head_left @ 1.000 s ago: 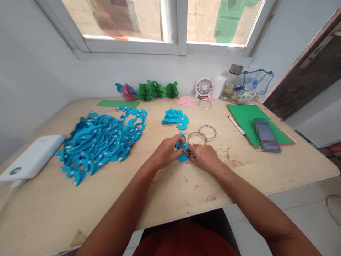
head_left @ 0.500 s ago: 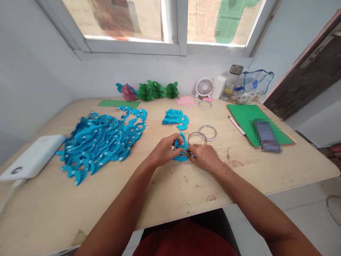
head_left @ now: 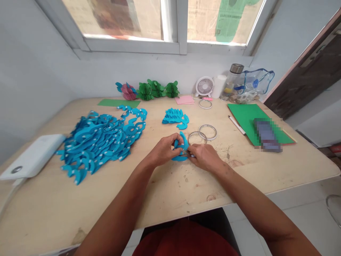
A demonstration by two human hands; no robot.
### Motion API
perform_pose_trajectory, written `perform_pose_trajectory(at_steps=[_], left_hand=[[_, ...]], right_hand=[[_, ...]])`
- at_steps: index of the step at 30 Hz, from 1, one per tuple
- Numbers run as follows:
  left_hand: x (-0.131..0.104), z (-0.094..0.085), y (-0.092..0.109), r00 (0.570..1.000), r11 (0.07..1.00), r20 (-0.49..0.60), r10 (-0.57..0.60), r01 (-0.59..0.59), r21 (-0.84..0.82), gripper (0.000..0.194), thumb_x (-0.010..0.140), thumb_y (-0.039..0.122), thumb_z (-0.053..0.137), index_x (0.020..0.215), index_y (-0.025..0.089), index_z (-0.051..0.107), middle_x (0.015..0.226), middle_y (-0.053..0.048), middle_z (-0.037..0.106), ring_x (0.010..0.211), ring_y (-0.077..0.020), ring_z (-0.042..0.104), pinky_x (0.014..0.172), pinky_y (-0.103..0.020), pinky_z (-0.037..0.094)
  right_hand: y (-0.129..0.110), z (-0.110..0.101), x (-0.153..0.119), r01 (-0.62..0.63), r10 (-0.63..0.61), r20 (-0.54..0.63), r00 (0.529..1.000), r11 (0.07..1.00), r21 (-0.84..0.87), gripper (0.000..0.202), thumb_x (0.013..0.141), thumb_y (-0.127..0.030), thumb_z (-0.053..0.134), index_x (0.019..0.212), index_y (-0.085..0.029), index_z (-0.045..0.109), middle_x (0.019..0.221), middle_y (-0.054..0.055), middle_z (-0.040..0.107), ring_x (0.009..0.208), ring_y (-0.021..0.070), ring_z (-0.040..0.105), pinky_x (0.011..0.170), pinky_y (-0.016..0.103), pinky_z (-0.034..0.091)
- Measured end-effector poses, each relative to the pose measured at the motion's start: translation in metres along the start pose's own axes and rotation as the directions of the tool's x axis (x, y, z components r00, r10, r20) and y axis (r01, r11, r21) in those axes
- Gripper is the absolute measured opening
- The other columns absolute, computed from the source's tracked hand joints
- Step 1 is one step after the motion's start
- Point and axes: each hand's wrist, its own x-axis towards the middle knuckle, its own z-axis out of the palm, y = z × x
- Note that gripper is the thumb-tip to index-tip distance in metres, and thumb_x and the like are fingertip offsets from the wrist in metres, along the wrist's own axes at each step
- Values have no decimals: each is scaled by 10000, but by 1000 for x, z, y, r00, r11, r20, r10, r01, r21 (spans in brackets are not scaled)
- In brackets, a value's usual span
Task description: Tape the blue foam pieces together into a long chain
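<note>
Over the middle of the desk, my left hand [head_left: 170,146] pinches a curved blue paper piece [head_left: 183,140] between thumb and fingers. Beside it, my right hand [head_left: 204,156] is closed on a thin metal tool [head_left: 185,154]; its tip reaches the paper, and my fingers hide most of it, so its exact kind is unclear. More blue paper shows just under the hands. Past the fingers lie two overlapping tape rolls [head_left: 208,132]. A small stack of blue paper cutouts [head_left: 173,116] rests farther back. Left of my hands spreads a large heap of blue cutouts [head_left: 103,138] with white tabs.
A white power bank [head_left: 33,156] with a cable lies at the left. Along the wall stand paper flowers [head_left: 157,89], a small fan [head_left: 204,86] and a bottle [head_left: 231,81]. Green sheets [head_left: 246,115], a blurred phone [head_left: 267,135] and a white pen [head_left: 236,125] lie at the right.
The hands stay almost in place. The blue paper beneath the fingers and the metal tool have shifted very slightly; the camera view has tilted a touch.
</note>
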Motion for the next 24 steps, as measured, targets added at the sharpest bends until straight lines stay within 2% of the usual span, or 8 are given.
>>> perform_pose_trajectory(at_steps=[24], left_hand=[[-1,-3,-3,1000,1000,22,6,-6,-21,117,683,149,491,790,183,522,760,22,558,665,-101,488,596,-211,397]], right_hand=[[2,2,-1,47,-46,-46,998,999,5,207,857,-292,416,943,-215,588,968,41,654,830,182,595,583,252,323]])
